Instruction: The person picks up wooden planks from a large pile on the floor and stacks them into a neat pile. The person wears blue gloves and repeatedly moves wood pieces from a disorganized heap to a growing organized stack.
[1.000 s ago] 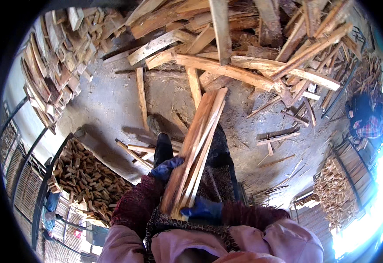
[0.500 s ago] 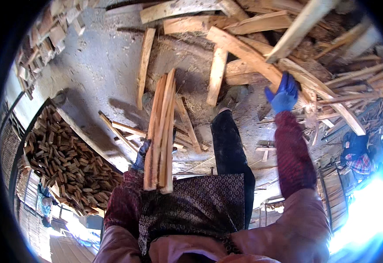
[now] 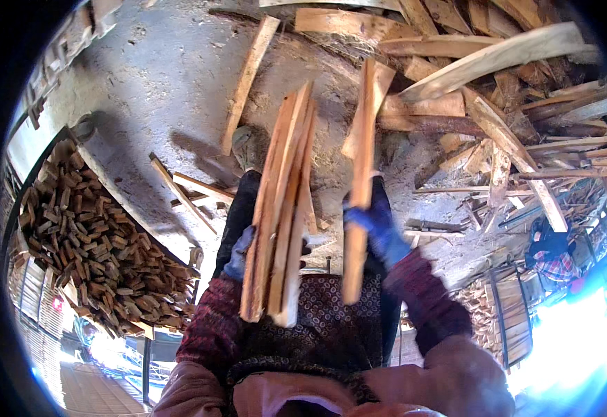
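A bundle of long split wood slats (image 3: 276, 208) stands lengthwise over my lap. My left hand (image 3: 239, 254), in a blue-grey glove, is closed around its lower part; the fingers on the far side are mostly hidden. To its right, my right hand (image 3: 376, 229) in a blue glove grips a single wood slat (image 3: 360, 174), a little blurred by motion. That slat is upright in the picture and apart from the bundle. A patterned apron (image 3: 324, 299) covers my lap beneath both.
A large heap of long split wood (image 3: 498, 69) lies at the far right. Loose slats (image 3: 251, 76) rest on the dusty floor (image 3: 157, 76). At the left is a bin full of short wood pieces (image 3: 95, 243). Another person (image 3: 557, 243) is at the right edge.
My right hand has come back from the woodpile toward my lap, bringing one slat beside the bundle. The bundle in my left hand has shifted slightly right.
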Tool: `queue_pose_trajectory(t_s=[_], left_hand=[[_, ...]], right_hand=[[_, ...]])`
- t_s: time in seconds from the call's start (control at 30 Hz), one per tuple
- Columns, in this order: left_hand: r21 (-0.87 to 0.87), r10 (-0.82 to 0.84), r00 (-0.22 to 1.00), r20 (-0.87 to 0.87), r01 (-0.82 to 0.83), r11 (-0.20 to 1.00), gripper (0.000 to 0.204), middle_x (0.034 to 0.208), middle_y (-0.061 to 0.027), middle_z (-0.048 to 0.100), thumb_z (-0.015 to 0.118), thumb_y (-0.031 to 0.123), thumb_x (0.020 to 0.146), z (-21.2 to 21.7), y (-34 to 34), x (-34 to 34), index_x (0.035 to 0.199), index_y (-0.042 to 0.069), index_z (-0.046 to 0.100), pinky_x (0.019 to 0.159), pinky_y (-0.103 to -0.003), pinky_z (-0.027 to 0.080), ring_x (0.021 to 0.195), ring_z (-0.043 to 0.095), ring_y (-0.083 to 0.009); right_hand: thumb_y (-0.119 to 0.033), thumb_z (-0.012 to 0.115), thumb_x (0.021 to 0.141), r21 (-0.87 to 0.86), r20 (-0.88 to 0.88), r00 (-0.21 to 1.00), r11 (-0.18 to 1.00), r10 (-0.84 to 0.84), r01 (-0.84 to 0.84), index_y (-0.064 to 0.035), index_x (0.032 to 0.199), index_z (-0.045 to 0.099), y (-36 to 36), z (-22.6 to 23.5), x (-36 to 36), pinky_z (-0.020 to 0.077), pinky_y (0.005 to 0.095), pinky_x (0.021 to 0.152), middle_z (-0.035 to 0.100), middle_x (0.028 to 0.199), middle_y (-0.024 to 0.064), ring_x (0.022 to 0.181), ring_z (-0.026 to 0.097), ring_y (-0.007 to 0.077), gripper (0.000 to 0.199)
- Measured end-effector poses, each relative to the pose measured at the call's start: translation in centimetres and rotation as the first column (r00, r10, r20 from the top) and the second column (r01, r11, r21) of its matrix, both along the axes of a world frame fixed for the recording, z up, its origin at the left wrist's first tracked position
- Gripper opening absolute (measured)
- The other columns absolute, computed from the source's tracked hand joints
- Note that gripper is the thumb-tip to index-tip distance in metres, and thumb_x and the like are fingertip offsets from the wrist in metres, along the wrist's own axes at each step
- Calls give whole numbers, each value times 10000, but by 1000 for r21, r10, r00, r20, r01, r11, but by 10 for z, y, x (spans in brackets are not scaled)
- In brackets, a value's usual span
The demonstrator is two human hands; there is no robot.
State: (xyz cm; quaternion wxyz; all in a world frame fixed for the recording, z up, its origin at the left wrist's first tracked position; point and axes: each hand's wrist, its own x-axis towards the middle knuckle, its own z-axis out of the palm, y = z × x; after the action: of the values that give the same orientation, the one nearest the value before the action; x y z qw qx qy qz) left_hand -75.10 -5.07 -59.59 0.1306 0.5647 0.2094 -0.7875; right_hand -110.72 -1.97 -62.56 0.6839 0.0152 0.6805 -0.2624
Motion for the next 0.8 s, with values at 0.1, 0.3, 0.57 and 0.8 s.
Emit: queue_pose_trajectory(t_s=[0.1,0.3,0.57,0.8], left_hand=[[-377,-216,974,69,226,898,469,1225,-49,634,481,451,1059,-66,43,19,1382,121,561,1035,-352,469,1148,582,-184],[-382,-165,922,350,301,874,451,1160,-72,657,547,435,1026,48,-109,-68,1338,113,591,897,-347,526,999,628,-190],[-186,284,958,29,-274,944,435,1375,-123,606,550,225,1045,280,-78,118,1427,19,521,1094,-338,461,1178,628,-195],[-831,605,792,-82,-389,398,708,1234,-220,653,749,343,839,483,31,257,1372,-60,516,1009,-453,535,1079,660,-365]], right_hand=[[-216,776,898,98,106,994,995,6,-17,-4,1431,464,-48,40,103,514,355,952,643,1260,122,1102,623,184,652],[-368,795,867,-77,-98,982,982,163,-171,-23,1428,438,-96,76,137,509,391,973,647,1266,175,1142,644,294,749],[-289,751,908,-468,202,835,799,512,-377,36,1536,258,-125,313,275,435,411,1087,488,1444,219,1297,526,296,862],[-219,755,919,-749,108,539,424,836,-509,11,1489,400,-112,385,343,428,404,1099,545,1411,199,1293,546,276,710]])
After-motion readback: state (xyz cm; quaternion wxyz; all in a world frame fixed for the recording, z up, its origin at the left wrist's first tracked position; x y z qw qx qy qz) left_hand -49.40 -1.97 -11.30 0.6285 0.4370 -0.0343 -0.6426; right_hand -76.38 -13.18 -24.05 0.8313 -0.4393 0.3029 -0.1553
